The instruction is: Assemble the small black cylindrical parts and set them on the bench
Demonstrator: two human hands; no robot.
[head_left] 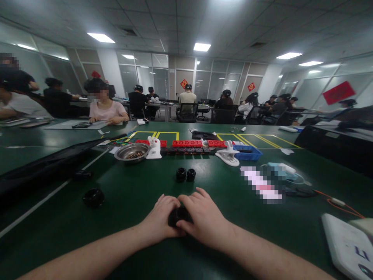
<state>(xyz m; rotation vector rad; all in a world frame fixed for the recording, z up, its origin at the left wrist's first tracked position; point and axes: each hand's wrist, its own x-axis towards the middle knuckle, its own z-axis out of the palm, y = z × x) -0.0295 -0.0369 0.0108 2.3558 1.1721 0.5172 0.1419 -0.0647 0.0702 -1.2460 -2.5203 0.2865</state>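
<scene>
Green tabletop [122, 202] beneath us; our left hand [160, 217] and right hand [204, 217] both clench one black round part [177, 216], which we should keep braced low while gripping evenly.

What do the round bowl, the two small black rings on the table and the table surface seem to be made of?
The bowl looks like polished metal, probably steel: silvery, with bright reflections on its rim. The two black rings seem to be plastic or rubber: dark with a faint gloss; which one cannot be told. The table surface looks like a smooth green mat, slightly glossy, since it reflects the ceiling lights.
</scene>
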